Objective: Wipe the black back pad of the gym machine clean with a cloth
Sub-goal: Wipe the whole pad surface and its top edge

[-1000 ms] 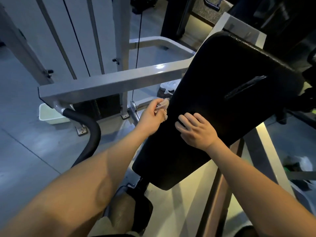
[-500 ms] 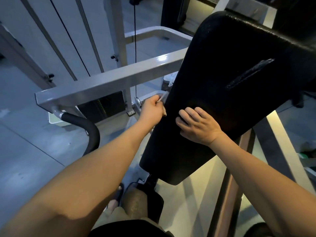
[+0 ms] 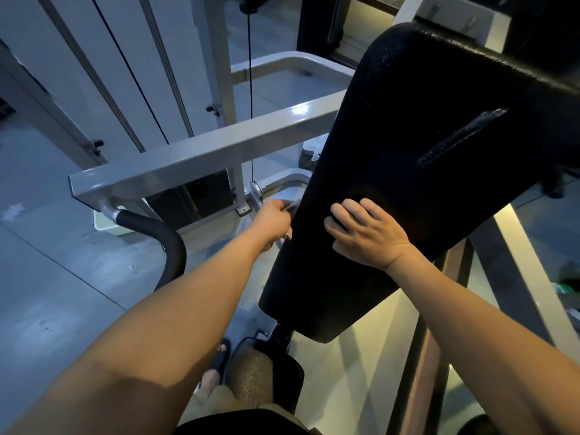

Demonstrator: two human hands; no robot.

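- Nearest, at 6 o'clock: bare knee [image 3: 251,376] and a sandalled foot [image 3: 217,361] on the grey floor [image 3: 62,293].
- Both bare forearms reaching up from 7 and 5 o'clock toward the centre.
- Left hand [image 3: 272,221], just left of centre: fingers curled tight round a pale cloth [image 3: 289,207], of which only slivers show past the knuckles; pressed against the 9 o'clock edge of the back pad.
- Right hand [image 3: 367,235], at centre: laid flat on the pad's face, fingers nearly straight and a little spread, holding nothing; near the left hand but not touching it.
- Black back pad [image 3: 408,146]: tilted, running from 6 o'clock up toward 1 o'clock and filling the centre and right.
- Black foam handle [image 3: 163,240] at 9 o'clock, curving down from the end of a grey frame bar [image 3: 204,152] that passes behind the pad.
- White bin [image 3: 102,222] on the floor below that bar's end.
- Farthest, at 12 o'clock: thin black cable [image 3: 250,89] hanging straight down just beside a grey upright [image 3: 224,89].
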